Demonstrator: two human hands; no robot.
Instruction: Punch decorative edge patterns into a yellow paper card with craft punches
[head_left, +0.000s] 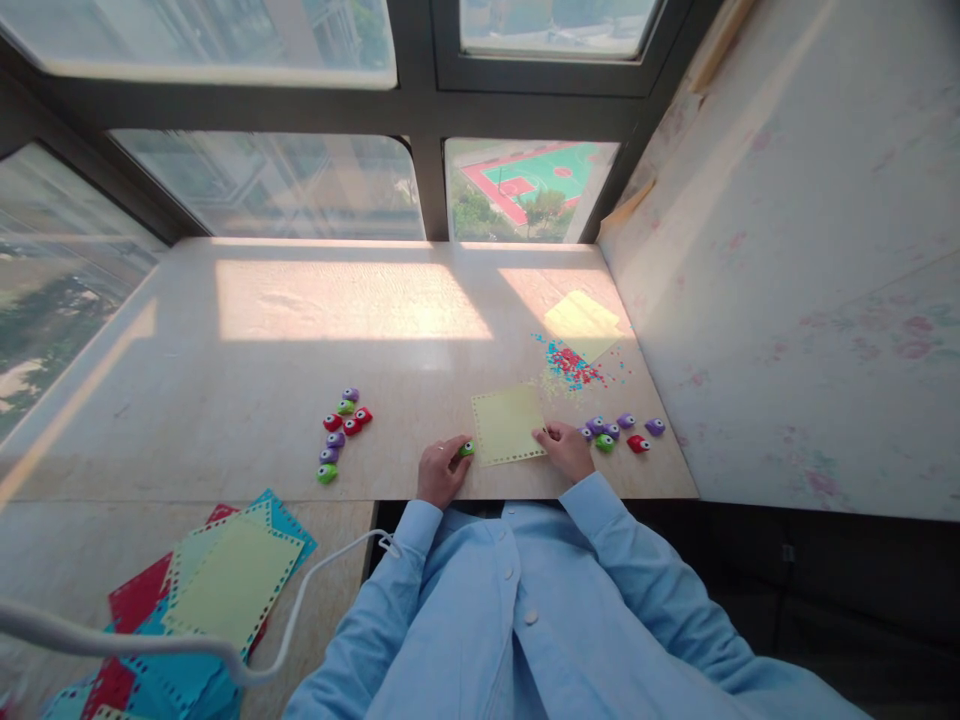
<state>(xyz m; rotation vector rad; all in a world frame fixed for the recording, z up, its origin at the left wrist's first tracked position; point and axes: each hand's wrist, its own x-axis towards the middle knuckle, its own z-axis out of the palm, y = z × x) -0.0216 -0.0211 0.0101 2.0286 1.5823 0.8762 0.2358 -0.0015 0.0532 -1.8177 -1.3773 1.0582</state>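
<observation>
My left hand (442, 470) is closed on a small green craft punch (466, 448) with an eye-like dot, at the left edge of a pale yellow sheet of paper (511, 425). Rows of punched holes run along the sheet's left and bottom edges, and some show at the top. With its fingers pinched, my right hand (566, 450) grips the sheet's lower right side. Just right of that hand lie several purple, green and red punches (604, 443). Another group of punches (334, 440) sits to the left on the table.
Beyond the sheet are scattered red, blue and yellow paper bits (574, 368) beside plain yellow paper (581, 320). Punched coloured sheets (232, 580) are piled at lower left, with a white cable (292, 630) crossing nearby. A floral wall (795, 300) bounds the table (247, 400) at right; windows stand behind.
</observation>
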